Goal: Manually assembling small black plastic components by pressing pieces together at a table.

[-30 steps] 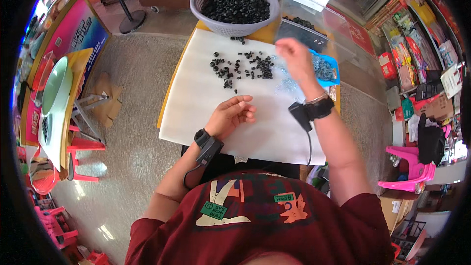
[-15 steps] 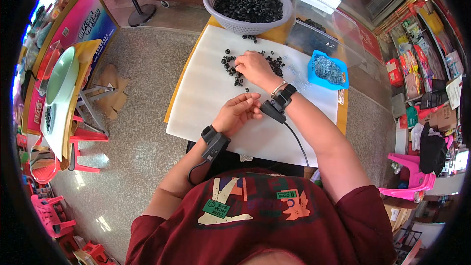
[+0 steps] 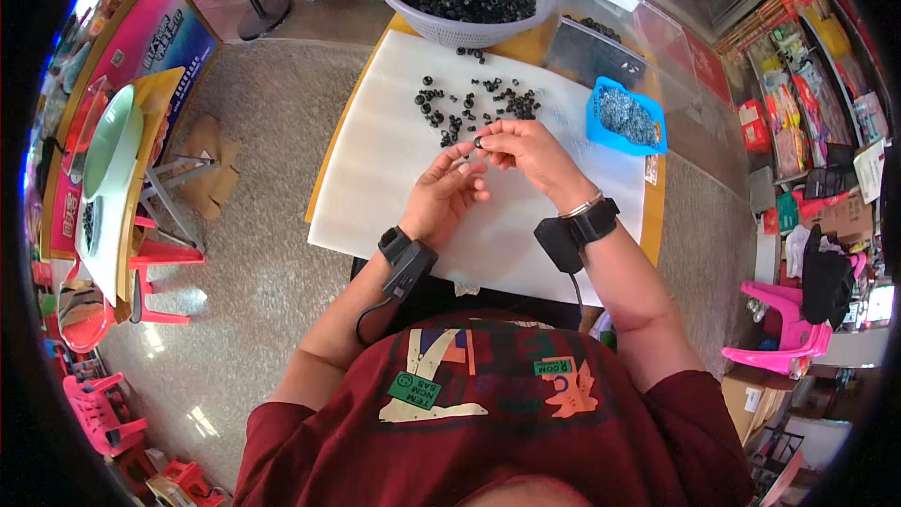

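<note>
My two hands meet above the white board [image 3: 366,169], over its near half. Between the thumb and forefinger of my right hand [image 3: 532,152] is a small round black piece [image 3: 479,143]. My left hand [image 3: 441,195] is closed in a pinch, its fingertips almost touching that piece; whatever it grips is too small to make out. Just beyond the hands, several loose black pieces [image 3: 455,124] of the same sort lie scattered on the board. To the right stands a blue plastic basket [image 3: 594,127] filled with small shiny, clear-grey bits [image 3: 627,116].
A grey-purple colander [image 3: 460,33] heaped with black pieces stands at the table's far end. Beside it is a clear plastic bin [image 3: 601,52]. Cables run from the black wrist devices [image 3: 410,263]. At left, a side table bears a green basin [image 3: 114,145]; pink stools [image 3: 784,319] stand at right.
My right hand has drawn back from the loose black pieces toward my left hand and now holds one. My left hand has risen slightly to meet it.
</note>
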Demonstrator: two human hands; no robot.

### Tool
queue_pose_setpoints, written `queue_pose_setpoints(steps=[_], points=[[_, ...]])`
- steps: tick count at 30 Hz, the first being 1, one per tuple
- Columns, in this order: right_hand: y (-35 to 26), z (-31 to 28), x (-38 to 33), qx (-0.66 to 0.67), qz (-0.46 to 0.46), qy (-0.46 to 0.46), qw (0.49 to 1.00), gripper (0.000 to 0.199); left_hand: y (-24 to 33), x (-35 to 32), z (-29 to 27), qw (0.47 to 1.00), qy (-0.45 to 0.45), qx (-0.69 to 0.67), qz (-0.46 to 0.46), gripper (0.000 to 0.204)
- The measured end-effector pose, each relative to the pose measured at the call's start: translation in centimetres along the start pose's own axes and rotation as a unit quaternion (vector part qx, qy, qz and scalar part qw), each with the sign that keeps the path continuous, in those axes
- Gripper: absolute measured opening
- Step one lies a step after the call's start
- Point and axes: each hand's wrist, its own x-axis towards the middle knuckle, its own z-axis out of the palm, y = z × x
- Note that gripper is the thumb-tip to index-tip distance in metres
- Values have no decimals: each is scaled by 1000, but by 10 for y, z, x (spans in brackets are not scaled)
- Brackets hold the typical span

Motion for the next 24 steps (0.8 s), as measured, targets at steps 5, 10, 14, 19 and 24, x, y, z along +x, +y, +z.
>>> queue_pose_setpoints(steps=[5,10,14,19,24], points=[[20,5,-19,114,51,9,992,18,-7,5,-5,996,-14,68,49,31],[29,13,-29,157,50,11,986,15,-9,3,-7,997,-9,75,33,27],[34,19,-34,179,43,41,982,15,-9,2,-8,996,-23,77,26,25],[31,25,-42,142,26,70,987,17,-9,2,-8,996,-31,84,31,22],[45,34,-39,24,-60,162,985,20,-6,0,-4,997,1,79,27,17]])
